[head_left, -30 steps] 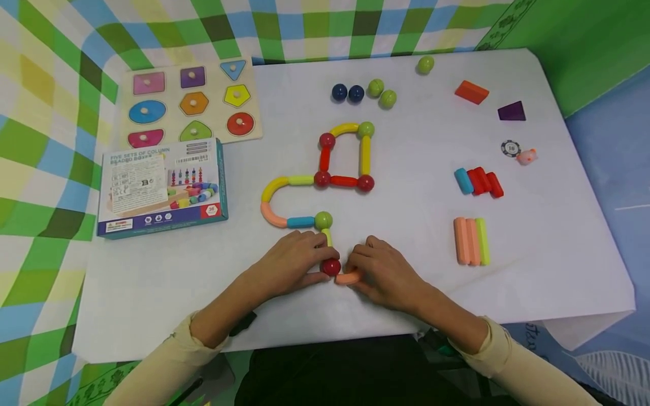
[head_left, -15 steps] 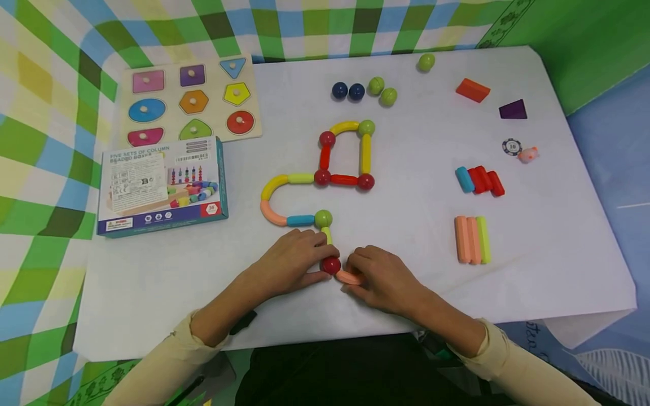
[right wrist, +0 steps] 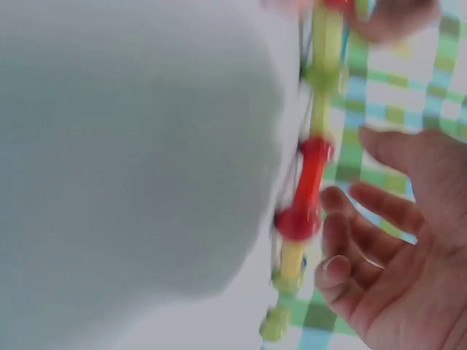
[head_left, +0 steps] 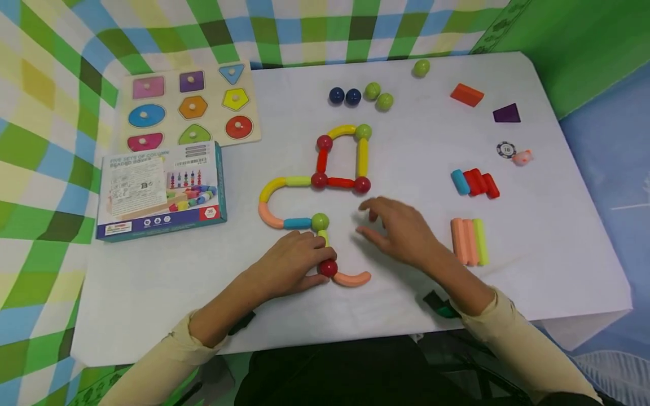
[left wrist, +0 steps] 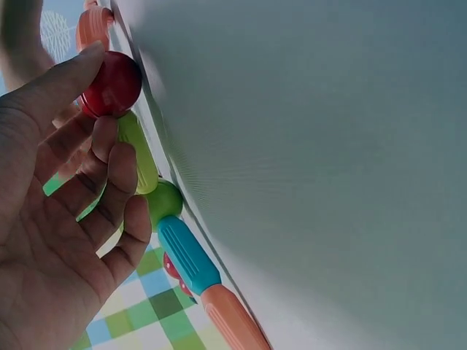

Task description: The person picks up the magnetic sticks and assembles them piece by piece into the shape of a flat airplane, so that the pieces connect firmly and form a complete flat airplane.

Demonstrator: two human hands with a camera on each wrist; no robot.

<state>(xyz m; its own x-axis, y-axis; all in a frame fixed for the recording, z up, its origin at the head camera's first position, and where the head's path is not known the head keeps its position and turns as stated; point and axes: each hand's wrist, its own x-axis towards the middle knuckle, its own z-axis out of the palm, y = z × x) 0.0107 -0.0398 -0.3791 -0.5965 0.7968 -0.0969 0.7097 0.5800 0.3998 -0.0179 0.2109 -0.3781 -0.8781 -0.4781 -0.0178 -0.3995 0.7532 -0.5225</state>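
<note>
My left hand (head_left: 289,262) holds a glossy red ball (head_left: 328,268) between thumb and fingers, as the left wrist view also shows. From this ball a short lime stick (left wrist: 139,154) leads up to a green ball (head_left: 320,221). A curved orange stick (head_left: 355,279) lies at the red ball's other side, its free end pointing right. My right hand (head_left: 401,231) hovers over the table right of the chain, fingers loosely bent and holding nothing. The chain runs on through a blue stick (head_left: 297,224) and curved pieces to a closed loop of red and yellow sticks (head_left: 363,158).
Loose orange and lime sticks (head_left: 463,241) and shorter red and blue ones (head_left: 476,182) lie at the right. Navy balls (head_left: 337,95) and green balls (head_left: 384,101) sit at the back. A shape puzzle board (head_left: 215,121) and a boxed bead set (head_left: 162,192) occupy the left.
My right hand has let go of the curved orange stick and moved up and right. The stick now lies with its free end curving upward. My left hand has stayed at the red ball.
</note>
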